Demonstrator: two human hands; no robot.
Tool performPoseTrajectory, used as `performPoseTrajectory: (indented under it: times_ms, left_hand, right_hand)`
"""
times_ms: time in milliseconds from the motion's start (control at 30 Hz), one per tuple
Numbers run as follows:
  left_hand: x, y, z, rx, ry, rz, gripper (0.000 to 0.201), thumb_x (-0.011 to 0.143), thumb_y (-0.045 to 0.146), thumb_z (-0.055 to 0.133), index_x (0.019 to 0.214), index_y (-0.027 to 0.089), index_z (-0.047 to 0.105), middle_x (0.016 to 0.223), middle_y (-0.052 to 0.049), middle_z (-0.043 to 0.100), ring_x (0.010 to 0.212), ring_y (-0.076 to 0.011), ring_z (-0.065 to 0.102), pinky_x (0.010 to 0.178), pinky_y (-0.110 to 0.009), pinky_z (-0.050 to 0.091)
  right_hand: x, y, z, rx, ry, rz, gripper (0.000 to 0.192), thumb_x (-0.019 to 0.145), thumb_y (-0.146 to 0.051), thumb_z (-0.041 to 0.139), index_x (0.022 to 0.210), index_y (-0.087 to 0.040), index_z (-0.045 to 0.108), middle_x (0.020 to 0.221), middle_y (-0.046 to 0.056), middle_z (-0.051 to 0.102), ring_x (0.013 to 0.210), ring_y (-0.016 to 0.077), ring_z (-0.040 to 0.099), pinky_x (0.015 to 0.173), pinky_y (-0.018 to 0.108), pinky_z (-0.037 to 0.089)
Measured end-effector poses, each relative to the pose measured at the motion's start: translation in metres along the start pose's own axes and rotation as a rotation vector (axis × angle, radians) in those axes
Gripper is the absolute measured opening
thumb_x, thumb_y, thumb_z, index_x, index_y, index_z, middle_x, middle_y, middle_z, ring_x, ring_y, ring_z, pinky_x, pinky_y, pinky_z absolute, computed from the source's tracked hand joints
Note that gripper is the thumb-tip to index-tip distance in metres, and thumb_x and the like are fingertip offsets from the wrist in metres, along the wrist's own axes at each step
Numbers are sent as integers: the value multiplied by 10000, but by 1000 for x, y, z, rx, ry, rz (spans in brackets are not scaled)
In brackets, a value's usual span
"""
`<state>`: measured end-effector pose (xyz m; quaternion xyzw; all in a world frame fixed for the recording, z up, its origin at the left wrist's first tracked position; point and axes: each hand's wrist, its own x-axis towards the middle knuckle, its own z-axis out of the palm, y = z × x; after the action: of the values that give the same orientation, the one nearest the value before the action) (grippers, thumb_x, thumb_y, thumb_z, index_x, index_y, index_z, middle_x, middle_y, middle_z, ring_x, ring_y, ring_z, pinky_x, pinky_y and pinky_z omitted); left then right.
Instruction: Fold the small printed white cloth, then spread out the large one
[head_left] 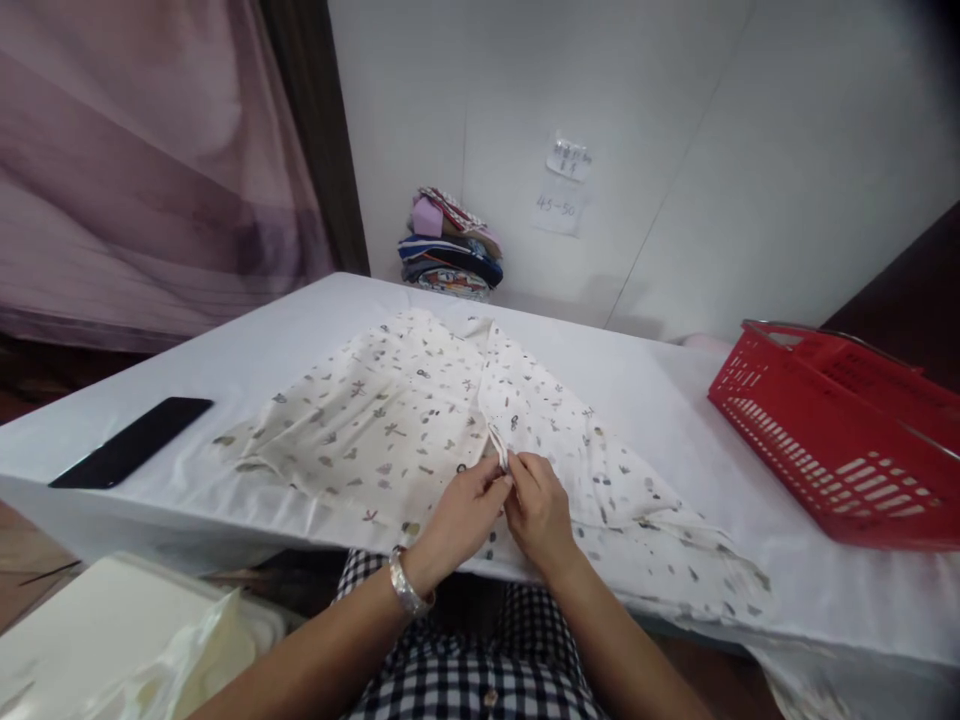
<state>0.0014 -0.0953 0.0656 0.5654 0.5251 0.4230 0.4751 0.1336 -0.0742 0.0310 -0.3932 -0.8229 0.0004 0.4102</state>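
Observation:
A white shirt point(405, 400) with a small scattered print lies spread on the white-covered table, its collar at the far side and its sleeves out to both sides. At the front opening, my left hand point(469, 505) pinches the edge of the shirt's placket. Right beside it, my right hand point(538, 505) has its fingers closed on the same edge, and the fingertips of both hands meet. The cloth edge rises slightly between them. Any button there is hidden by my fingers. A silver bracelet point(409, 584) circles my left wrist.
A red plastic basket point(840, 430) stands on the table point(645, 385) at right. A black phone-like slab point(135, 440) lies near the left edge. Folded clothes point(450, 245) are stacked at the back wall, near paper notes point(562, 185). A pale box point(112, 630) is below left.

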Motion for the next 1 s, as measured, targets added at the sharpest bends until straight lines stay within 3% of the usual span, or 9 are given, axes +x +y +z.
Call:
performPoseTrajectory:
  times_ms: [167,300,467,600,700,800,1000]
  left_hand:
    - [9,15,7,59,-78,74,298,847,319,467,1068,215,638,903,-27,678,820,-167,611,698,-268,502]
    - [31,13,12,8,-123,86,384,840,348,485,1183,227,607,984,-44,688,812,-168,632,701,-279,509]
    - [84,-1,4,161,56,79,417,818,393,520,1183,217,617,970,-71,689,815,-202,647,716,-315,517]
    - [130,1,-9,304,196,291,392,850,290,465,1222,217,566,1237,-80,589,1065,-209,583,875,-330,490]
    - [160,5,-16,425,244,472,385,842,200,453,1212,198,557,1304,-81,540,1188,-217,498,988,-369,430]
    - [184,4,-19,551,233,584,383,817,151,471,1185,183,573,1231,-95,582,1180,-236,492,1018,-405,404]
    - [207,-13,-29,750,132,529,323,774,137,516,1055,188,667,1171,-102,641,1157,-280,530,1023,-436,389]
  right_hand:
    - [11,14,-18,84,80,43,307,919,-185,410,1190,-163,554,1004,121,591,931,217,549,791,365,487]
    - [27,31,-44,220,163,227,215,920,-236,412,998,-182,605,883,60,600,829,181,560,738,317,473]
    - [51,49,-92,360,198,503,223,897,-354,474,943,-184,612,735,-1,588,681,145,532,617,250,445]
    - [61,59,-133,416,282,511,256,852,-393,546,999,-198,623,860,29,645,786,167,582,696,272,478]
    - [59,69,-158,403,359,533,280,816,-412,596,1006,-210,630,892,42,657,791,177,598,691,285,488]
    - [51,77,-178,398,436,562,306,774,-441,639,990,-224,640,900,54,660,804,198,613,688,311,500]
    - [30,90,-203,392,571,624,304,692,-453,726,927,-266,675,901,76,661,816,210,614,732,362,504]
